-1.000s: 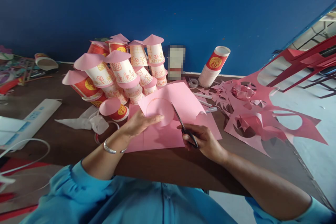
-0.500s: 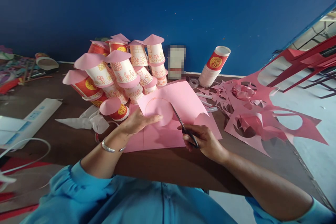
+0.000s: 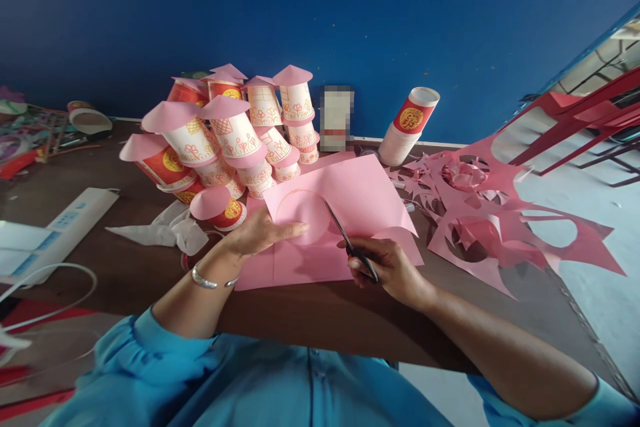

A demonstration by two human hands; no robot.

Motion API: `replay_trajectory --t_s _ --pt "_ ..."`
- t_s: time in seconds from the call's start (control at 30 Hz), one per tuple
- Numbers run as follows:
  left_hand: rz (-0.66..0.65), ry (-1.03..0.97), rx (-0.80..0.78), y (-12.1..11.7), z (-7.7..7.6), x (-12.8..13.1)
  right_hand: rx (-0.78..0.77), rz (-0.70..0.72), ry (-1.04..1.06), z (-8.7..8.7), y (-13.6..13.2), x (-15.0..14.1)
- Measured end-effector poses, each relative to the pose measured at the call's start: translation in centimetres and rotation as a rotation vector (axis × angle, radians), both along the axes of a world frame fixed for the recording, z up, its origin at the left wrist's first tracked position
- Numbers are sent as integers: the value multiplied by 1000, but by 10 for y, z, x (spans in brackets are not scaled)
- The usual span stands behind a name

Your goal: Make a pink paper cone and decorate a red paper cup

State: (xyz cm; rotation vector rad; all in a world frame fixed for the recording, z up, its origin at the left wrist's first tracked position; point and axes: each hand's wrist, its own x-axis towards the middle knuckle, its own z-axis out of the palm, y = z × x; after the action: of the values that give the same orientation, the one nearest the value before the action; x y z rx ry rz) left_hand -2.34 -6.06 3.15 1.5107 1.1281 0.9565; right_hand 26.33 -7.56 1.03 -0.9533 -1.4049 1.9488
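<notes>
A sheet of pink paper (image 3: 360, 187) with a drawn circle outline is pinched at its left edge by my left hand (image 3: 263, 233), thumb on top and the other fingers mostly hidden beneath. My right hand (image 3: 385, 267) is closed round the black handles of a pair of scissors (image 3: 345, 230). Their blades meet the paper at the right side of the circle, where the sheet is partly cut. Another pink sheet (image 3: 300, 270) lies flat on the table below. Just past my left hand, a red paper cup with a pink cone top (image 3: 225, 210) lies tilted.
Stacked paper cups with pink cone roofs (image 3: 230, 123) stand at the back left. A leaning stack of cups (image 3: 407, 127) is by the blue wall. Pink paper offcuts (image 3: 480, 220) spread over the right side. White tissue (image 3: 173, 230) and a power strip (image 3: 65, 227) lie left.
The pink sheet's right part has turned and shifted right and down, covering more of the markers behind it. Both hands stay in nearly the same place.
</notes>
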Motion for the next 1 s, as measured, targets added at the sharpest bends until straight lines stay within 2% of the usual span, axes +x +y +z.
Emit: replay_trajectory --t_s 0.37,0.67,1.0 --pt "-14 41 7 0 5 -3 -1 -15 -1 -4 0 1" --pt "-48 45 65 1 6 -5 -21 30 -5 -4 5 2" --pt "-35 30 29 2 8 -4 4 46 6 -1 6 2"
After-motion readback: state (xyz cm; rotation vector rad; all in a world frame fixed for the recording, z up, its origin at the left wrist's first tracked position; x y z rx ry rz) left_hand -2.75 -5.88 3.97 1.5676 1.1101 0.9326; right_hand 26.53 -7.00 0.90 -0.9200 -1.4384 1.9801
